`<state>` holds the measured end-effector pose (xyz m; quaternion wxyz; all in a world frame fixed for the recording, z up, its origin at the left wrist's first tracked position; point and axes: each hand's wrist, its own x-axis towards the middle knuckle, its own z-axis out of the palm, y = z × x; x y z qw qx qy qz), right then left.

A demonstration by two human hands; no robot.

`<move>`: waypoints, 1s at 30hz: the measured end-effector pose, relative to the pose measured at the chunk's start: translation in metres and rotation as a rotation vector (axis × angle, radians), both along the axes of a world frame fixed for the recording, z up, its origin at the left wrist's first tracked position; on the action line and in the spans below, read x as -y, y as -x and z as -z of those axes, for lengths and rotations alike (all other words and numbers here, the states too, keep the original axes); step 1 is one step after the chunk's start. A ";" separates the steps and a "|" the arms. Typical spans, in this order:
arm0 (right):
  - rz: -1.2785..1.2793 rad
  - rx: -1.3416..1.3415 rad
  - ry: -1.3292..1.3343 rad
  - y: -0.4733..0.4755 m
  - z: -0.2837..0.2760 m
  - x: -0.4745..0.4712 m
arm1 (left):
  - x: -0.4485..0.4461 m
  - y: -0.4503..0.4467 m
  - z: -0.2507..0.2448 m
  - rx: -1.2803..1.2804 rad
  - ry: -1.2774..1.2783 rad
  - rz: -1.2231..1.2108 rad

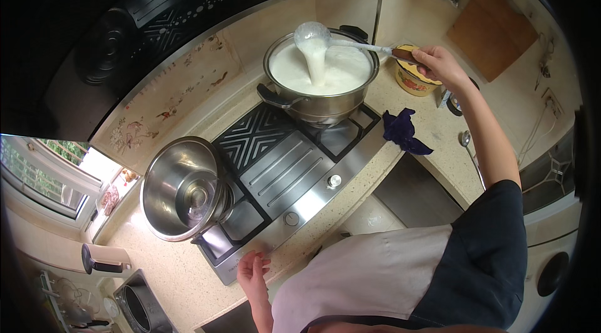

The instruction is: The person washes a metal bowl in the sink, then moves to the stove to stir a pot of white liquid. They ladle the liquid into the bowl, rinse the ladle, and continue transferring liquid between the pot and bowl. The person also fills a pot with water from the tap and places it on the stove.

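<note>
My right hand (434, 64) grips the brown handle of a metal ladle (312, 36), held tilted above a large steel pot (324, 106). White milky liquid (293, 67) streams from the ladle into the same liquid that nearly fills the pot. The pot stands on the far burner of a steel gas stove (286, 168). At the stove's front left corner, my left hand (253, 269) is loosely curled with nothing visible in it. A wide steel bowl (159, 192) sits tilted on the near left burner, with a little clear liquid or shine at its bottom.
Right of the pot stand a yellow enamel pot (407, 82) and a crumpled dark blue cloth (401, 131). A metal spoon (466, 139) lies on the counter. A range hood (127, 46) overhangs the stove. At lower left are an electric kettle (105, 258) and a sink (136, 281).
</note>
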<state>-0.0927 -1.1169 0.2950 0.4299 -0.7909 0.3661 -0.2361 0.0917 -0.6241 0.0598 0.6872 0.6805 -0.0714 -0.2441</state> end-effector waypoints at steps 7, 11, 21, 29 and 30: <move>0.012 -0.237 1.031 -0.019 0.003 -0.009 | 0.001 -0.002 0.002 -0.005 -0.003 -0.005; 0.006 -0.473 1.174 -0.046 0.012 0.017 | 0.002 -0.001 0.003 0.007 -0.011 -0.009; -0.224 -0.992 1.162 -0.113 0.029 0.034 | -0.012 0.006 0.016 0.008 -0.051 -0.089; -0.474 -1.016 1.130 -0.108 0.010 0.030 | -0.019 0.009 0.022 0.006 0.002 -0.128; -0.489 -0.988 1.094 -0.103 0.005 0.032 | -0.019 0.009 0.024 0.003 0.017 -0.129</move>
